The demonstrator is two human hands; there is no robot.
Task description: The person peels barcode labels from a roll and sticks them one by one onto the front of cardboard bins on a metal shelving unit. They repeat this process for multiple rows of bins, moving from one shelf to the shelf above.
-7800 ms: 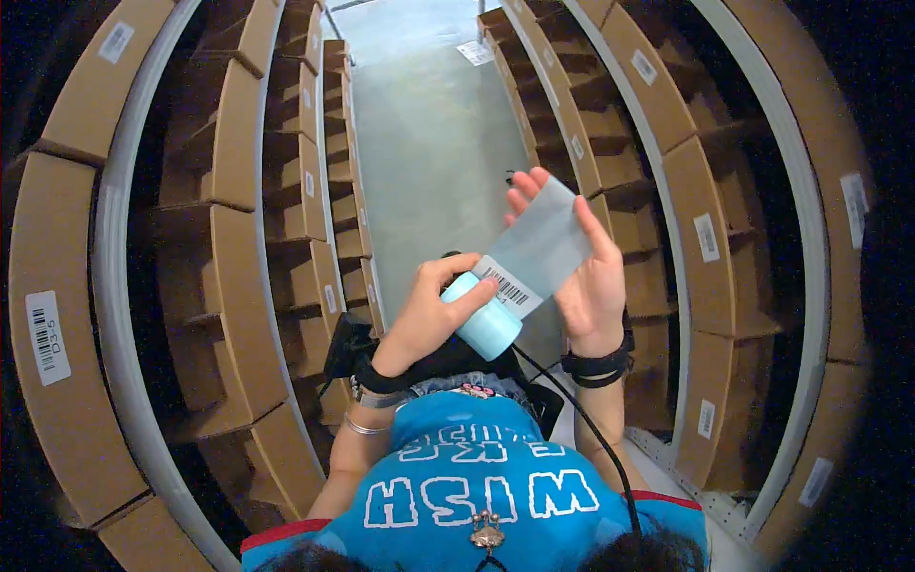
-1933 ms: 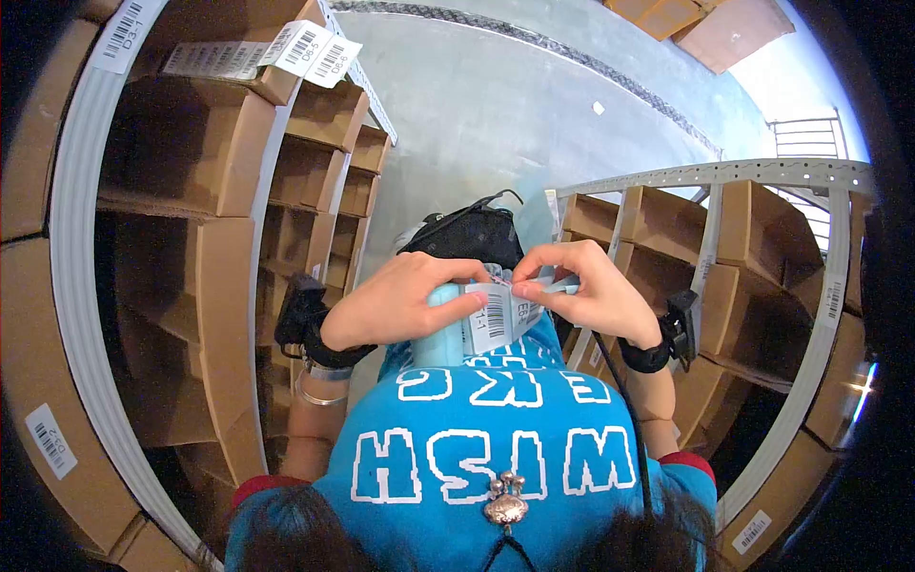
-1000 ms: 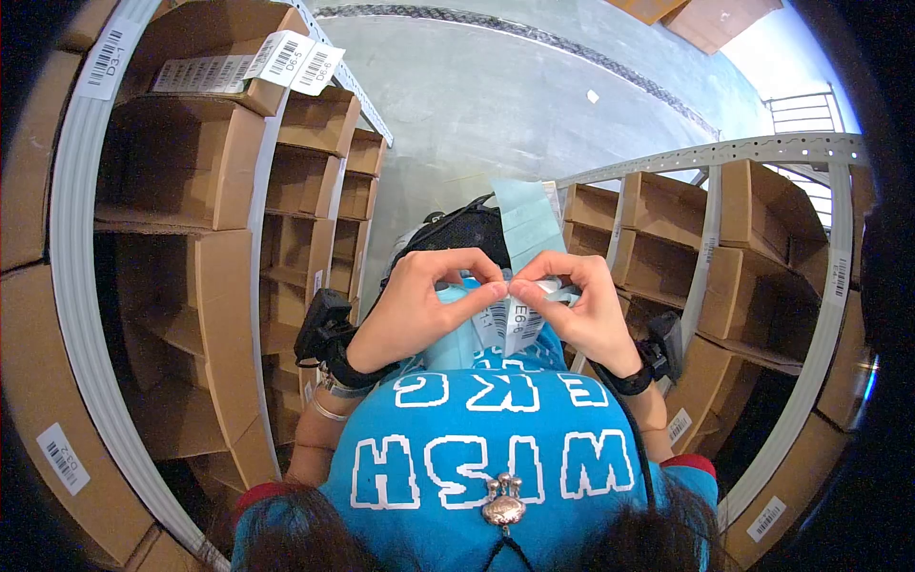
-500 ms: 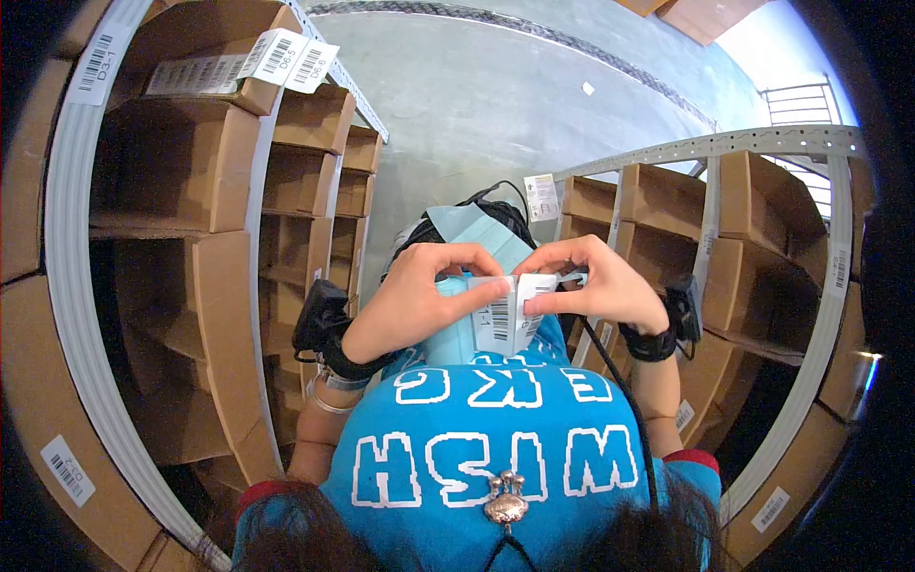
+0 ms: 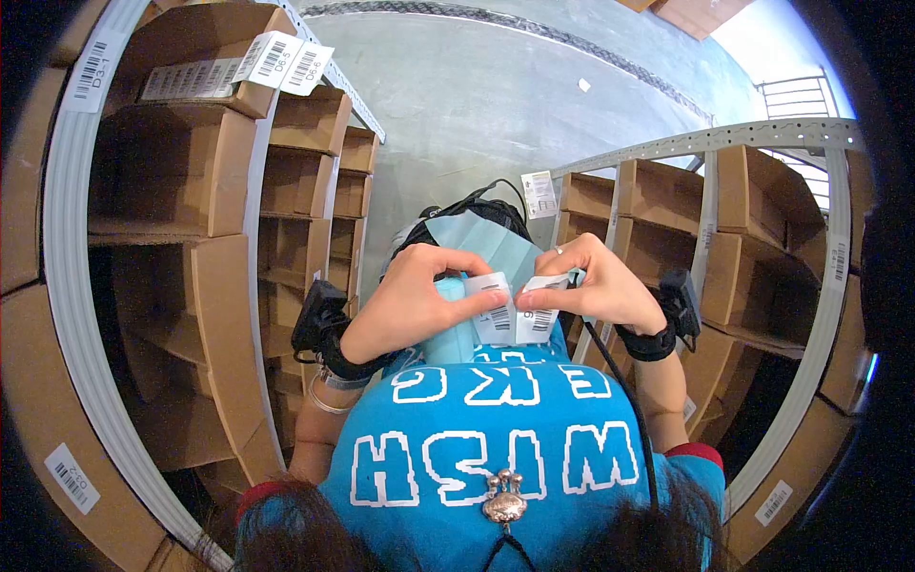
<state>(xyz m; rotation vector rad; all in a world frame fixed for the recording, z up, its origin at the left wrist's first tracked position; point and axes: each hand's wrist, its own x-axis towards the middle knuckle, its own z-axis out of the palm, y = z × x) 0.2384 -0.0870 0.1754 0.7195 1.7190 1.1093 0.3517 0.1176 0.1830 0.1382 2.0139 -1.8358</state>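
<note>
In front of my chest I hold a barcode label strip (image 5: 515,329) between both hands. My left hand (image 5: 419,296) is closed, thumb and fingers pinching the strip's left part near its upper edge. With thumb and fingers also pressed together, my right hand (image 5: 591,286) grips the right part, and the two thumbs are close to each other. Printed bars show below the thumbs. A pale blue backing strip (image 5: 477,238) extends beyond my hands toward the floor. Under my left hand is a light blue rolled piece (image 5: 446,329), partly covered by the fingers.
Racks of cardboard bins stand on the left (image 5: 176,172) and right (image 5: 662,200). White barcode labels (image 5: 286,62) stick out from the upper left rack. A black cable (image 5: 624,391) runs down my right side. Grey floor (image 5: 457,105) lies ahead between the racks.
My hands have turned the label strip, so its upper edge now bends over near the thumbs. My right hand has rolled slightly, and its thumb has come closer to the left one.
</note>
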